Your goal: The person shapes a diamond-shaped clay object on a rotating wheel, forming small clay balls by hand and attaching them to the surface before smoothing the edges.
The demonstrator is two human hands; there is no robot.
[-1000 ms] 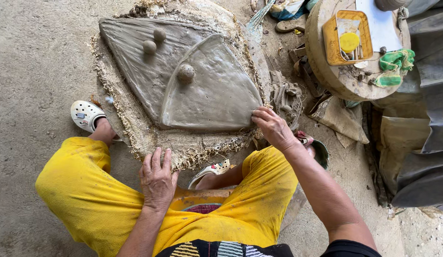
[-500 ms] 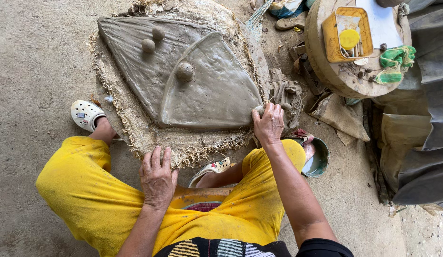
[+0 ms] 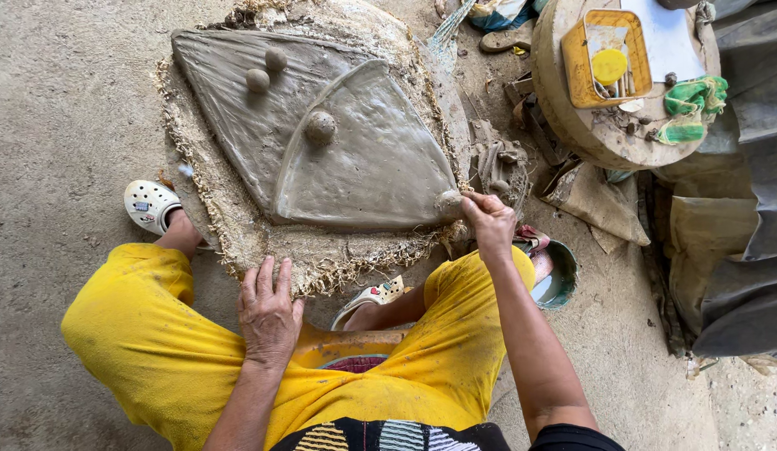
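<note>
A large grey clay slab [image 3: 238,108] lies on a round fibre mat [image 3: 322,259], with a fan-shaped clay piece [image 3: 372,167] overlapping it. Three small clay balls [image 3: 321,127] sit on the pieces. My right hand [image 3: 491,224] pinches the right corner of the fan-shaped piece, fingers closed on the clay edge. My left hand [image 3: 268,311] rests flat, fingers apart, on the mat's near edge and my yellow-clad knee. I sit with legs apart in yellow trousers [image 3: 154,342].
A round wooden stool [image 3: 589,134] at the upper right carries a yellow tray [image 3: 572,67] of tools, white paper and green cloth. A small green bowl [image 3: 562,276] stands by my right knee. White clogs [image 3: 150,205] are on my feet. Clay scraps [image 3: 497,163] and grey sheeting lie at right.
My right hand has moved from the lower edge of the fan-shaped piece up to its right corner and closed on it. My left hand has stayed put.
</note>
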